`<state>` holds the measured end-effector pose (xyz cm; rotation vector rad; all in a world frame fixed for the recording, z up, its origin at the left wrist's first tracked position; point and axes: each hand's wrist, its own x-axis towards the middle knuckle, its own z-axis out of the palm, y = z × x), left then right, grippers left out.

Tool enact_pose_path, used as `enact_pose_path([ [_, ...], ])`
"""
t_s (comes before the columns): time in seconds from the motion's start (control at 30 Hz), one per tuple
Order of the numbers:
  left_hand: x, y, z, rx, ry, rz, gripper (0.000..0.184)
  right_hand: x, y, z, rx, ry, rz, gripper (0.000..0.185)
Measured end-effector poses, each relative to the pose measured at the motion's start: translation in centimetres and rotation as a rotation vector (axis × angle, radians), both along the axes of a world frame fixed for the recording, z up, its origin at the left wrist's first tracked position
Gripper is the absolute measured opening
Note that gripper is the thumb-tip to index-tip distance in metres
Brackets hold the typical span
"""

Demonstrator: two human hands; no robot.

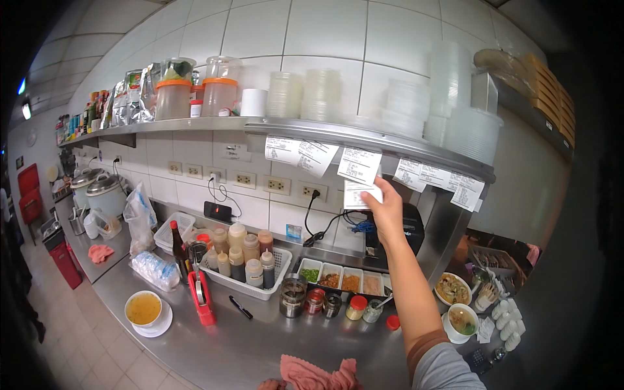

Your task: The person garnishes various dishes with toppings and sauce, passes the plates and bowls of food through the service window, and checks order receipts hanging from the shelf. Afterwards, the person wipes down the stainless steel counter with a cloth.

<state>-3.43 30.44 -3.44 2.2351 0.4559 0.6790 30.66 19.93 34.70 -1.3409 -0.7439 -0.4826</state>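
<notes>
Landmark = steel shelf (364, 133). Far left, well below it: soup bowl (143, 308) on the table (214, 354). Left hand (271, 385) low at frame bottom, beside pink cloth (315, 373), mostly cut off; can't tell if it grips. Left group of slips (314, 158) hangs from the shelf's front edge. Right hand (389, 213) is just below that edge, thumb and fingers pinched on a paper slip (353, 197), right under a hanging slip (359, 165). Right group of slips (437, 175) hangs further along the edge. Step reads as slip handling at the shelf; hanging or removing, can't tell. Next move calls for light fingertip control, neighbours undisturbed.
</notes>
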Motion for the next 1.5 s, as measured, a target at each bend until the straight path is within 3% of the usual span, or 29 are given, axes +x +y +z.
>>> enact_pose_path([
  [0.1,0.0,-0.1,0.2,0.009,-0.011,-0.002,0.013,0.8,-2.1,-1.0,-0.047,-0.320,-0.329,0.039],
  [0.13,0.0,-0.1,0.2,-0.001,0.009,-0.007,0.013,-1.1,-2.3,-0.4,0.015,-0.206,-0.245,0.042],
  [0.23,-0.1,0.0,0.1,-0.011,0.040,-0.021,0.013,-3.0,-2.8,0.1,0.085,-0.419,-0.466,0.043],
  [0.37,-0.1,0.1,0.2,0.013,0.008,-0.028,0.013,-3.0,-3.5,-0.2,0.286,-0.321,-0.159,0.037],
  [0.53,-0.2,0.1,0.4,0.009,0.017,-0.031,0.012,-1.8,-2.0,0.8,0.163,0.042,0.175,0.034],
  [0.63,-0.1,0.1,0.4,0.007,0.020,-0.025,0.012,-0.8,-1.7,2.1,0.115,0.101,0.166,0.035],
  [0.77,0.0,-0.1,0.3,0.005,-0.009,-0.023,0.012,-0.7,-1.8,3.9,0.070,-0.011,0.040,0.037],
  [0.9,-0.2,-0.2,1.0,-0.003,-0.012,-0.027,0.012,-2.2,-2.0,2.4,0.089,-0.081,0.054,0.041],
  [1.03,0.0,-0.2,-0.2,0.046,-0.032,-0.005,0.012,-2.6,-3.6,-5.8,0.046,-0.036,0.185,0.046],
  [1.17,0.2,-0.4,0.1,0.039,0.019,-0.032,0.014,-4.7,-7.2,-18.5,-0.116,0.303,0.267,0.044],
  [1.23,0.7,-0.6,-0.3,0.058,0.009,-0.042,0.015,-5.1,-9.7,-26.4,-0.163,0.495,0.159,0.039],
  [1.27,1.3,-1.1,-0.7,0.065,0.023,0.013,0.006,-6.5,-11.3,-28.9,-0.190,0.558,0.097,0.039],
  [1.37,1.4,-1.4,-0.7,0.049,0.062,-0.009,0.006,-9.5,-16.2,-36.5,-0.275,0.718,-0.056,0.039],
  [1.5,1.8,-1.7,-1.3,0.018,0.082,-0.007,0.008,-13.2,-24.2,-40.3,-0.289,0.912,-0.181,0.039],
])
